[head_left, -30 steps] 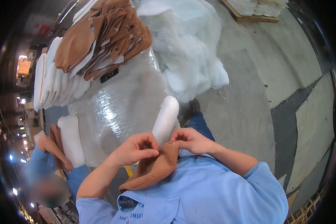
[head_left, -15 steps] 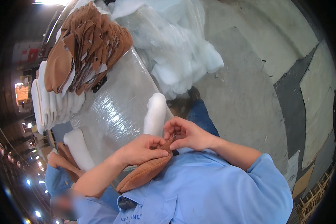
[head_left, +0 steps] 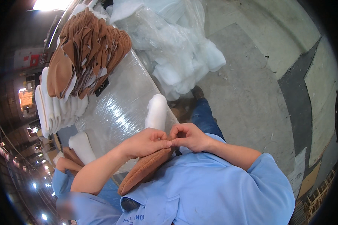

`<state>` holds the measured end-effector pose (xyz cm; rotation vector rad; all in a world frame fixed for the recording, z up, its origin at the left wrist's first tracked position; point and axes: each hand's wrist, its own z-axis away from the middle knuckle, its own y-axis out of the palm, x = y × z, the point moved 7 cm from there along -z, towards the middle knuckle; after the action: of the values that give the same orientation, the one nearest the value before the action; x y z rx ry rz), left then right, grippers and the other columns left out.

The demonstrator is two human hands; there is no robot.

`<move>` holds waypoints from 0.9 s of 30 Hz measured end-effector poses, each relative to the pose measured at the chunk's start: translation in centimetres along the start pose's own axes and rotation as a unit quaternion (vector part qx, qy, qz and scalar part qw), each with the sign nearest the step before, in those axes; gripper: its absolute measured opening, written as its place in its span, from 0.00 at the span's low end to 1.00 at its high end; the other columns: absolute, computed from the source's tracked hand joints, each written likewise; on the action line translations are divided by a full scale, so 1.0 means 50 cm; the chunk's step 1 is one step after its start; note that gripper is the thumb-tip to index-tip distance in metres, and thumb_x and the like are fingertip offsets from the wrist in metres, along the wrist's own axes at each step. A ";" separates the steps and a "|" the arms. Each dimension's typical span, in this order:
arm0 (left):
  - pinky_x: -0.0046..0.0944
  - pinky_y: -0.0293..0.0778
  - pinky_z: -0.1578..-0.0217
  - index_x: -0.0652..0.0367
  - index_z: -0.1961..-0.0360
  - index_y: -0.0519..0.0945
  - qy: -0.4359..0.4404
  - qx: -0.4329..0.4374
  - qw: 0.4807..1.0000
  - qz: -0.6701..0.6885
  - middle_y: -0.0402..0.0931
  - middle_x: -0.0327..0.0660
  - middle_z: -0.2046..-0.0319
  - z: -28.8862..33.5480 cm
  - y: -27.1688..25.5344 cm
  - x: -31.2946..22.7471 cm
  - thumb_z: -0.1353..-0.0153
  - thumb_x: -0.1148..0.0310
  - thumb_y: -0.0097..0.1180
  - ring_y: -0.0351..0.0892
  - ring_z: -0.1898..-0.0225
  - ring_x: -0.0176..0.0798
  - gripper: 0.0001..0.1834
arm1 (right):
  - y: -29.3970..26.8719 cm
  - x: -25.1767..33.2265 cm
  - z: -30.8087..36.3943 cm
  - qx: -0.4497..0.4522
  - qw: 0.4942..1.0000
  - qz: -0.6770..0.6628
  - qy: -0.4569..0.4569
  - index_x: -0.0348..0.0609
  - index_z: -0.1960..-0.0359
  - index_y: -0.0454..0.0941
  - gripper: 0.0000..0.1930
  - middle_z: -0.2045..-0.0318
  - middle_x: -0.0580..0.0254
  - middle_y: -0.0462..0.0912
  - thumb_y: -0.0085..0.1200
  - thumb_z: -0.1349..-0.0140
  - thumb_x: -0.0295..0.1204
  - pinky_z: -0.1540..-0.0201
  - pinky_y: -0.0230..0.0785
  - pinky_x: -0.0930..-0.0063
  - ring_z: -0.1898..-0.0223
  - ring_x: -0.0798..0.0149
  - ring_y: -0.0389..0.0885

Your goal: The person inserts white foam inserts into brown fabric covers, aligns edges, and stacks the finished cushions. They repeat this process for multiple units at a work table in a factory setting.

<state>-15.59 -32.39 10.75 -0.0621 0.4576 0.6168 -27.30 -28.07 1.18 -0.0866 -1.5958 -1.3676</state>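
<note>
Bears dark lettering (head_left: 134, 218), upside down in this view, on the chest of the light blue shirt (head_left: 225, 183), below the grip. Pinches the upper end of a brown fabric piece (head_left: 144, 171) between thumb and fingers of left hand (head_left: 152, 143) and right hand (head_left: 187, 135), with fingertips close together. Bends both elbows outward, to either side of the grip. Holds the piece slanting down and left from the fingertips, along the shirt front. Includes, just beyond the grip, a white padded roll (head_left: 156, 112) near the edge of a plastic-covered table (head_left: 118, 101); farther off, to upper left, a pile of brown fabric (head_left: 86, 52).
</note>
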 end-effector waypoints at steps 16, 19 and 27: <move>0.34 0.64 0.75 0.58 0.70 0.76 -0.053 0.076 0.981 -0.172 0.70 0.31 0.79 0.008 -0.021 -0.029 0.27 0.55 0.64 0.65 0.76 0.25 0.20 | 0.029 0.044 0.002 0.028 0.943 0.323 -0.082 0.41 0.61 0.82 0.10 0.61 0.59 0.81 0.63 0.29 0.35 0.50 0.73 0.63 0.56 0.54 0.81; 0.38 0.68 0.75 0.56 0.72 0.77 0.010 0.042 0.975 -0.217 0.72 0.32 0.79 0.009 -0.032 -0.063 0.28 0.54 0.65 0.69 0.78 0.30 0.20 | 0.027 0.072 0.005 -0.032 0.899 0.413 -0.140 0.42 0.62 0.83 0.11 0.48 0.51 0.78 0.65 0.32 0.37 0.42 0.69 0.52 0.43 0.46 0.76; 0.54 0.75 0.47 0.56 0.68 0.82 0.380 -0.251 0.713 -0.533 0.75 0.52 0.46 0.045 -0.062 -0.159 0.38 0.60 0.70 0.75 0.45 0.62 0.12 | -0.006 0.150 -0.054 -0.083 0.819 0.513 -0.241 0.45 0.65 0.86 0.12 0.20 0.36 0.50 0.68 0.34 0.40 0.26 0.53 0.38 0.21 0.28 0.49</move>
<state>-18.67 -38.84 15.96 -1.0740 0.9236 -0.5173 -29.62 -34.12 5.82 -1.2979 -1.4162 -0.6053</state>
